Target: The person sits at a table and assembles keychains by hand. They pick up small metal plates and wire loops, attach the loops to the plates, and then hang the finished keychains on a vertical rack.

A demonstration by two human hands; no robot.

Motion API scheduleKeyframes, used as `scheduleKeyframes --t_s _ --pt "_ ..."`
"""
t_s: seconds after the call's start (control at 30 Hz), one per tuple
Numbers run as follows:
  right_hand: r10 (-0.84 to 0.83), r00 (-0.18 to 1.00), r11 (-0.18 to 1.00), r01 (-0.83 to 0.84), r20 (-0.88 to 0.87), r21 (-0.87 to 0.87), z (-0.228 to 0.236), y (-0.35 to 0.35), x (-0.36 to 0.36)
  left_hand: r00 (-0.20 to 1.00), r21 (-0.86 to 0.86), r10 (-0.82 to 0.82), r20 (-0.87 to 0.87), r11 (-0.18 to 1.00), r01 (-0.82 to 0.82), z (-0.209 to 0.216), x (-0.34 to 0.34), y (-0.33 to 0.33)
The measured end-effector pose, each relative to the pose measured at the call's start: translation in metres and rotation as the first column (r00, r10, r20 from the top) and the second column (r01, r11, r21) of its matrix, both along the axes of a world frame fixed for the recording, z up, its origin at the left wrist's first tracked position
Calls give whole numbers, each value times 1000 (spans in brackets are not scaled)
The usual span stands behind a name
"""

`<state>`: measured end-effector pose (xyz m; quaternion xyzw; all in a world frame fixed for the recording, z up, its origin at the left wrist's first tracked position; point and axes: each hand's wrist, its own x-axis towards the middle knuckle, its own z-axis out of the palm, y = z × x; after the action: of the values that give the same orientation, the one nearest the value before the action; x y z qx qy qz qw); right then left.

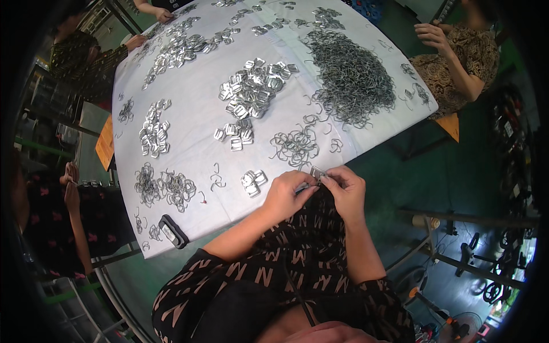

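Note:
At the table's near edge my left hand (287, 195) and my right hand (346, 193) meet in a pinch. Between their fingertips is a small silver metal buckle (317, 172), partly covered by the fingers. A loose heap of bent wire pieces (294, 146) lies just beyond my hands. To the left of my left hand rests a small group of silver buckles (253, 183). Farther off, a larger pile of buckles (254, 88) spreads over the middle of the white-covered table (194, 123).
A big mound of bent wires (351, 77) occupies the right side. Smaller wire heaps (177, 188) and a black oblong object (173, 231) lie near the left front corner. Other people's hands (433, 38) are around the table. A metal frame (457, 216) stands at the right.

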<state>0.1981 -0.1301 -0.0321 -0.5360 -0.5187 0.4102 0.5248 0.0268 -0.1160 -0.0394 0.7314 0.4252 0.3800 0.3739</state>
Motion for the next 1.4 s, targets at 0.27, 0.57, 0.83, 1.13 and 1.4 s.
scheduleKeyframes --t_s 0.27,0.57,0.83,1.13,1.4 --pt "-89 988 994 80 122 77 6 -9 15 942 323 117 -315 946 -9 -21 24 117" --pt "-117 982 989 101 147 112 8 -16 21 561 404 182 -808 863 303 -21 87 152" --pt "-152 983 987 145 108 73 1 -16 24 987 -203 -130 -94 973 109 4 23 136" --pt "-88 988 994 78 126 80 4 -11 13 921 106 -307 242 951 289 31 1 43" --pt "-70 979 992 48 193 116 15 -12 11 946 198 -286 150 947 254 26 4 38"
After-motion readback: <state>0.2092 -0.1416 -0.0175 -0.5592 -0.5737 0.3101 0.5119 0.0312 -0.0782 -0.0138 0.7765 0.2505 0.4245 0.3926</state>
